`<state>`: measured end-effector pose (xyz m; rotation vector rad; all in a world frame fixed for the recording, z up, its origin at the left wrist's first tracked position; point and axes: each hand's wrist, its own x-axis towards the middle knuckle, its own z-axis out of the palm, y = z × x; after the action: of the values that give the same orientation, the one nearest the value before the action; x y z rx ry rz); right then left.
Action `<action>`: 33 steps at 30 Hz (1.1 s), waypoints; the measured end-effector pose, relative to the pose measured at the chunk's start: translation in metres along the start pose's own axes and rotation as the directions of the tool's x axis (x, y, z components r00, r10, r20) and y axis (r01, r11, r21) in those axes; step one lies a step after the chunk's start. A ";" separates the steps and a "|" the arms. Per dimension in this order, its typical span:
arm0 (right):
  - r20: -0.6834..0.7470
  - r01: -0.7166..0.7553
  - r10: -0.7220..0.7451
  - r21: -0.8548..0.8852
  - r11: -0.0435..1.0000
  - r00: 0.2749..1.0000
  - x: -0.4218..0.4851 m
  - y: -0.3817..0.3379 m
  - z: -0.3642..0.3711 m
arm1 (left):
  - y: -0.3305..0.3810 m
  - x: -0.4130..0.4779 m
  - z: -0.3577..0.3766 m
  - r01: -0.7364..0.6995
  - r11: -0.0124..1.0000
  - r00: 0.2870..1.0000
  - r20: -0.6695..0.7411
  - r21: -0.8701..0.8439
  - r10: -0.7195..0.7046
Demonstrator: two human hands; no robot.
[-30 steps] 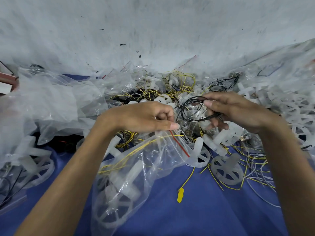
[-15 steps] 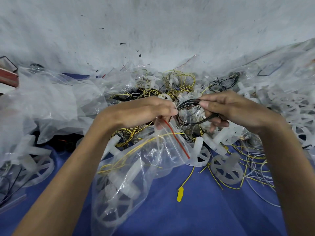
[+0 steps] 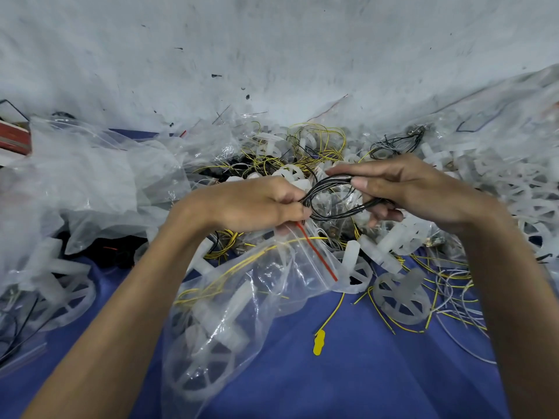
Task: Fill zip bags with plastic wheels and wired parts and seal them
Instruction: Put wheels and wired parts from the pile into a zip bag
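At the far left of the frame lies a heap of crumpled clear plastic bags (image 3: 90, 182), with wheels showing through the lower ones. Right of it, at centre, the left hand (image 3: 251, 204) has its fingers curled. It holds the mouth of a clear zip bag (image 3: 257, 300) just where the red seal strip (image 3: 317, 255) begins, and its fingertips pinch the left end of a coil of thin black wires (image 3: 329, 198).

The bag hangs open towards the lower centre. In it are translucent white spoked plastic wheels (image 3: 199, 370) and thin yellow wires (image 3: 242, 264).

The right hand (image 3: 408, 189) grips the coil's other end between thumb and curled fingers. The coil looks light, limp and springy, so it would likely uncoil if let go. It is best held across all the strands and fed in loop first. The bag film is thin and slippery, so it is best taken by the stiffer seal edge.

Further right, loose translucent wheels (image 3: 399, 300) and stray wires lie on the blue bench (image 3: 348, 388).
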<state>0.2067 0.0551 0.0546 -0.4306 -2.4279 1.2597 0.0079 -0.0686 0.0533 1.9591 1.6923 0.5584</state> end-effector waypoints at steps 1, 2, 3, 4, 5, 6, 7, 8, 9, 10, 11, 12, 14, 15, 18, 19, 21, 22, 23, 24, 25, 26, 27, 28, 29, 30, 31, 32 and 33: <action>0.002 -0.002 0.002 -0.003 1.000 1.000 0.000 0.001 0.000 | 0.000 0.000 0.000 0.003 1.000 1.000 0.001 0.005 -0.003; 0.002 -0.005 0.005 -0.001 1.000 1.000 0.001 0.002 -0.001 | 0.001 0.000 0.000 0.004 1.000 1.000 0.004 0.005 -0.004; 0.002 -0.006 0.006 0.002 1.000 1.000 0.001 0.003 -0.002 | 0.001 -0.001 0.000 0.003 1.000 1.000 0.007 0.004 -0.003; 0.003 -0.007 0.007 0.001 1.000 1.000 0.001 0.004 -0.003 | 0.002 -0.001 0.000 0.002 1.000 1.000 0.011 0.001 -0.002; 0.004 -0.007 0.007 -0.004 1.000 1.000 0.001 0.005 -0.003 | 0.003 -0.001 -0.001 0.004 1.000 1.000 0.016 -0.001 -0.004; 0.005 -0.009 0.009 -0.008 1.000 1.000 0.001 0.005 -0.004 | 0.003 -0.002 -0.001 0.004 1.000 1.000 0.019 -0.003 -0.004; 0.008 -0.010 0.011 -0.006 1.000 1.000 0.000 0.005 -0.004 | 0.004 -0.002 -0.001 0.005 1.000 1.000 0.017 -0.006 -0.005; 0.011 -0.013 0.013 0.003 1.000 1.000 0.000 0.005 -0.004 | 0.004 -0.002 -0.002 0.008 1.000 1.000 0.016 -0.010 -0.008; 0.012 -0.016 0.016 0.015 1.000 1.000 -0.001 0.005 -0.005 | 0.004 -0.002 -0.002 0.012 1.000 1.000 0.018 -0.013 -0.012; 0.008 -0.019 0.019 0.021 1.000 1.000 -0.001 0.004 -0.005 | 0.004 -0.003 -0.003 0.014 1.000 1.000 0.021 -0.017 -0.014; 0.000 -0.024 0.024 0.019 1.000 1.000 -0.002 0.003 -0.006 | 0.005 -0.004 -0.004 0.013 0.999 1.000 0.024 -0.030 -0.012; -0.009 -0.026 0.026 0.005 1.000 1.000 -0.003 0.002 -0.008 | 0.005 -0.005 -0.005 0.006 0.999 1.000 0.031 -0.048 -0.004; -0.018 -0.021 0.020 -0.028 0.999 1.000 -0.005 0.002 -0.011 | 0.005 -0.009 -0.010 -0.018 0.998 0.998 0.051 -0.054 0.020; -0.020 -0.019 0.018 -0.031 0.999 1.000 -0.006 0.002 -0.012 | 0.004 -0.011 -0.012 -0.032 0.998 0.998 0.060 -0.045 0.034; -0.012 -0.024 0.023 -0.018 1.000 1.000 -0.008 0.001 -0.015 | 0.004 -0.017 -0.017 -0.091 0.996 0.994 0.062 -0.025 0.092; -0.002 -0.026 0.026 -0.020 0.999 1.000 -0.008 0.001 -0.014 | 0.003 -0.018 -0.018 -0.106 0.994 0.993 0.057 -0.025 0.107; 0.028 -0.032 0.032 -0.011 0.999 0.999 -0.007 -0.002 -0.010 | 0.003 -0.019 -0.018 -0.125 0.992 0.990 0.054 -0.036 0.127; 0.045 -0.030 0.030 -0.008 1.000 0.999 -0.006 -0.004 -0.006 | 0.004 -0.018 -0.017 -0.130 0.991 0.990 0.047 -0.039 0.132; 0.070 -0.026 0.027 -0.007 1.000 0.997 -0.006 -0.007 -0.001 | 0.005 -0.017 -0.016 -0.135 0.990 0.990 0.036 -0.036 0.136; 0.100 -0.022 0.022 -0.005 1.000 0.995 -0.003 -0.009 0.005 | 0.006 -0.016 -0.015 -0.141 0.990 0.990 0.026 -0.027 0.142; 0.127 -0.014 0.015 -0.013 1.000 0.992 -0.001 -0.012 0.013 | 0.008 -0.015 -0.014 -0.151 0.988 0.988 0.015 -0.021 0.151; 0.159 -0.007 0.014 -0.041 0.999 0.987 0.003 -0.016 0.023 | 0.010 -0.014 -0.012 -0.163 0.986 0.987 0.004 -0.021 0.163; 0.182 -0.001 0.017 -0.087 0.996 0.983 0.006 -0.019 0.034 | 0.012 -0.013 -0.011 -0.179 0.984 0.984 -0.009 -0.023 0.179; 0.189 0.011 0.018 -0.150 0.989 0.982 0.010 -0.022 0.046 | 0.014 -0.013 -0.010 -0.200 0.980 0.980 -0.028 -0.023 0.199; 0.192 0.048 -0.006 -0.215 0.975 0.981 0.012 -0.024 0.058 | 0.015 -0.013 -0.010 -0.221 0.975 0.974 -0.052 -0.021 0.220; 0.202 0.094 -0.041 -0.260 0.961 0.979 0.012 -0.025 0.069 | 0.017 -0.013 -0.010 -0.241 0.970 0.968 -0.076 -0.021 0.238; 0.223 0.107 -0.044 -0.278 0.955 0.974 0.012 -0.025 0.078 | 0.018 -0.014 -0.011 -0.257 0.966 0.963 -0.094 -0.027 0.253; 0.253 0.084 -0.005 -0.303 0.949 0.967 0.010 -0.024 0.086 | 0.019 -0.015 -0.012 -0.269 0.963 0.959 -0.105 -0.035 0.264; 0.300 0.035 0.090 -0.388 0.921 0.950 0.007 -0.024 0.092 | 0.020 -0.016 -0.012 -0.278 0.960 0.956 -0.104 -0.041 0.273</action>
<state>0.1558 -0.0209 0.0266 -0.3947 -2.9702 0.9020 0.0137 -0.0859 0.0753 2.1744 1.4485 0.8046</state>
